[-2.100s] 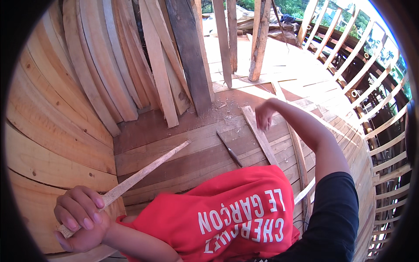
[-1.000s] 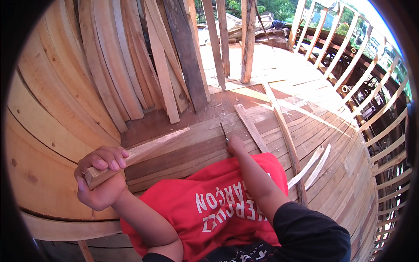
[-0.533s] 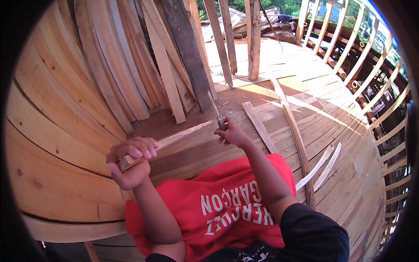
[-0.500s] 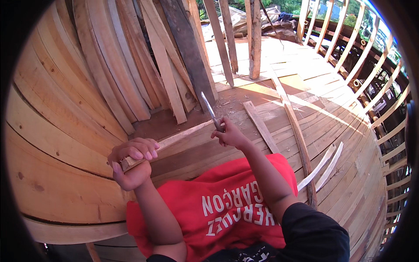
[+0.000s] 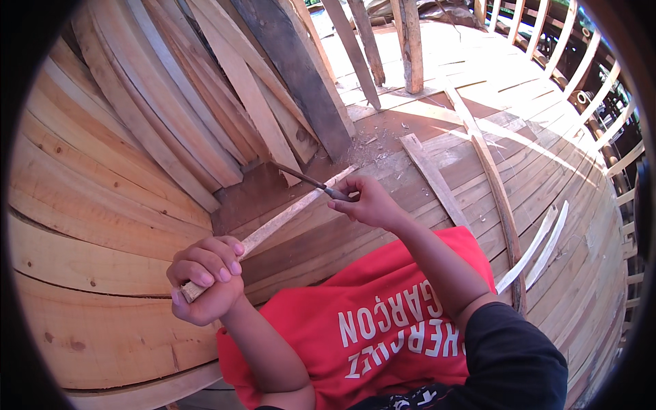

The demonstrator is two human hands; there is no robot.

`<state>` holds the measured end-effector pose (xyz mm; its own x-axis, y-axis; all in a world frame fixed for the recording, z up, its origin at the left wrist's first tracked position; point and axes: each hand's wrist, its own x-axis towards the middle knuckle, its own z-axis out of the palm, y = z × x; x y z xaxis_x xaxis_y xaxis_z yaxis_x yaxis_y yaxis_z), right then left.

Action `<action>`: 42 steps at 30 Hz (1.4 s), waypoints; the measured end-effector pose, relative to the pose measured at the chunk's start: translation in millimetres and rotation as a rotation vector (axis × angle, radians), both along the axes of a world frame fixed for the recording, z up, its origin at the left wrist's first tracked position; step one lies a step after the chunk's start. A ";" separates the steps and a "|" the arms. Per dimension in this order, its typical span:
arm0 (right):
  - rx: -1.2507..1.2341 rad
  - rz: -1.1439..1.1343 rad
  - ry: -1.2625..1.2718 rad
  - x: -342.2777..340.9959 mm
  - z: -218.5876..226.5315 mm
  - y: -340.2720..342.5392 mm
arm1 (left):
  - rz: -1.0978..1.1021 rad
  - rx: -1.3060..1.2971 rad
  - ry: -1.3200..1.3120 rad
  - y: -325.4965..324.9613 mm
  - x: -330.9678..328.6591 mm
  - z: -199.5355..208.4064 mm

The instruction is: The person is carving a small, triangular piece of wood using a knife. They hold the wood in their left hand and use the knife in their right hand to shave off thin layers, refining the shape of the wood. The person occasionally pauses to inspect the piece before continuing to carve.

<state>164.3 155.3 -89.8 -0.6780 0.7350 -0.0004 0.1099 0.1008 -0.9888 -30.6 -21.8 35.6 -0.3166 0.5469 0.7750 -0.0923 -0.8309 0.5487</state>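
Note:
My left hand (image 5: 207, 279) is closed around the near end of a long, narrow wooden strip (image 5: 285, 214). The strip slants away to the upper right, toward the wood shavings (image 5: 386, 140) on the deck. My right hand (image 5: 372, 203) grips the handle of a knife (image 5: 299, 175) with a long, narrow blade. That blade crosses over the strip near its far end and points to the upper left; whether it touches the wood I cannot tell. A red cloth with white lettering (image 5: 403, 301) covers my lap under both forearms.
Curved planking (image 5: 89, 273) rises on the left, with boards (image 5: 171, 89) leaning by a dark post (image 5: 294, 68). Loose pieces lie on the plank deck (image 5: 574, 239): a short board (image 5: 434, 179), a long batten (image 5: 493, 184) and two pale strips (image 5: 543, 249). Upright ribs (image 5: 557, 41) line the right.
The knife has swung from pointing up and away to lying across the strip toward the left. The right hand has turned with it. My view has shifted slightly, and the left hand keeps its hold.

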 end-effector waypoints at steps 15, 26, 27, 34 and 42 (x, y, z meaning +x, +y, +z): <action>0.107 -0.033 -0.317 -6.9 5.0 -12.2 | -0.024 0.005 0.048 2.8 2.4 2.0; 0.158 -0.370 -0.492 -10.0 -44.9 18.4 | 0.049 -0.070 0.043 4.5 21.4 9.8; 0.176 -0.342 -0.476 -20.4 -23.0 1.7 | 0.005 -0.065 0.102 3.3 16.2 8.6; 0.107 -0.434 -0.481 -5.2 -49.6 20.1 | -0.059 -0.047 0.179 7.7 24.6 10.6; 0.245 -0.385 -0.471 -17.0 -27.8 -1.7 | -0.061 -0.032 0.162 1.5 15.7 5.4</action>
